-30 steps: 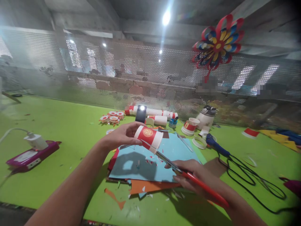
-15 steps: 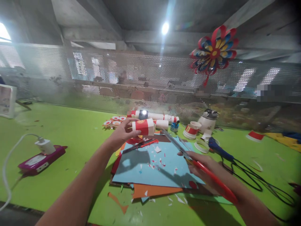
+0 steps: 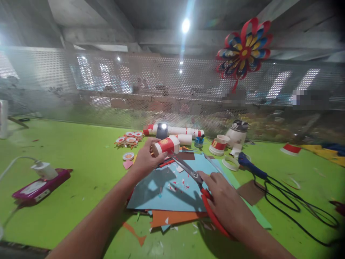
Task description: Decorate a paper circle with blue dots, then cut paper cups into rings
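Observation:
My left hand [image 3: 147,158] is closed around a red and white paper cup [image 3: 166,145], tilted on its side above the paper stack. In my right hand [image 3: 219,196] are red-handled scissors [image 3: 192,174]. The tips of their blades reach the cup's lower edge; whether they touch it I cannot tell. Below both hands lies a light blue paper sheet [image 3: 167,196], strewn with small red and white scraps. Another dark tool with red parts [image 3: 165,163] rests on the paper, partly hidden under the cup and left hand.
A purple power strip [image 3: 41,187] with a white plug lies left. To the right are a blue glue gun [image 3: 252,167] with a black cord, cut cup rings [image 3: 230,163] and a penguin-like figure [image 3: 237,133]. Behind stand a blue ink bottle [image 3: 198,142] and paper tubes [image 3: 183,132].
The cup has turned and tilted in my left hand. My right hand has swung the scissors left, bringing their blades up to the cup. The view has shifted slightly.

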Motion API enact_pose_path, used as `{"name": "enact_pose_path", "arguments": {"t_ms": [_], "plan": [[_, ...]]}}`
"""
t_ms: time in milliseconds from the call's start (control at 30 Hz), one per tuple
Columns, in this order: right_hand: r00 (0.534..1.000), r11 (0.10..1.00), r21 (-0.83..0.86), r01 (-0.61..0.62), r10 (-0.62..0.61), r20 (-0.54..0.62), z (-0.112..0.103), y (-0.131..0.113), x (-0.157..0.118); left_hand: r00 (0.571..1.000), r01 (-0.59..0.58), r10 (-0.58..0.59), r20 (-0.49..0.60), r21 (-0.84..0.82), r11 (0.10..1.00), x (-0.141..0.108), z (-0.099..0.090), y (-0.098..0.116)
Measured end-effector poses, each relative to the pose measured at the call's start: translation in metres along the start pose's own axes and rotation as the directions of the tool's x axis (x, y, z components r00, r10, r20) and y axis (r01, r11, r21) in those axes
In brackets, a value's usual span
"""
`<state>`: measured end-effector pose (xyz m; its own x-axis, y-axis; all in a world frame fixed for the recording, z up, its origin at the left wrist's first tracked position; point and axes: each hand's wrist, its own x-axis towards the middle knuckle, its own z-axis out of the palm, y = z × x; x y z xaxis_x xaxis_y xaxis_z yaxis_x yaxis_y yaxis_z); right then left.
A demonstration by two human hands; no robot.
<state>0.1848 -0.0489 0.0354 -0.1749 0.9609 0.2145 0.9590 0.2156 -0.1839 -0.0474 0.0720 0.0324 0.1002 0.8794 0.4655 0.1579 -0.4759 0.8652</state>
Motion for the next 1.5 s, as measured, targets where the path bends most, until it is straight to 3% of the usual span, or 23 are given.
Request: {"name": "enact_pose_path", "arguments": {"t_ms": [167, 367, 700, 1133, 1333, 1500], "plan": [[0.986, 0.991, -0.106, 0.087, -0.101, -0.13, 0.005, 0.005, 0.0, 0.999, -0.006, 0.004, 0.037, 0.065, 0.998, -0.005, 0.004, 0.005], [0.924, 0.945, -0.263, 0.192, -0.264, -0.278, 0.012, 0.017, 0.001, 0.994, 0.017, -0.025, 0.11, 0.074, 0.997, -0.008, 0.009, 0.01], [0.893, 0.892, -0.383, 0.239, -0.356, -0.273, 0.008, 0.023, 0.004, 0.983, 0.095, -0.104, 0.15, 0.063, 0.993, -0.013, 0.014, 0.013], [0.883, 0.878, -0.402, 0.262, -0.386, -0.268, 0.005, 0.026, 0.001, 0.959, 0.177, -0.14, 0.248, -0.132, 0.975, -0.014, 0.007, 0.032], [0.872, 0.896, -0.376, 0.238, -0.367, -0.323, 0.01, 0.02, 0.001, 0.975, 0.148, -0.115, 0.191, -0.169, 0.975, -0.016, 0.013, 0.027], [0.912, 0.933, -0.283, 0.223, -0.302, -0.276, 0.01, 0.016, -0.003, 0.984, 0.119, -0.095, 0.151, -0.165, 0.979, -0.016, 0.016, 0.021]]}}
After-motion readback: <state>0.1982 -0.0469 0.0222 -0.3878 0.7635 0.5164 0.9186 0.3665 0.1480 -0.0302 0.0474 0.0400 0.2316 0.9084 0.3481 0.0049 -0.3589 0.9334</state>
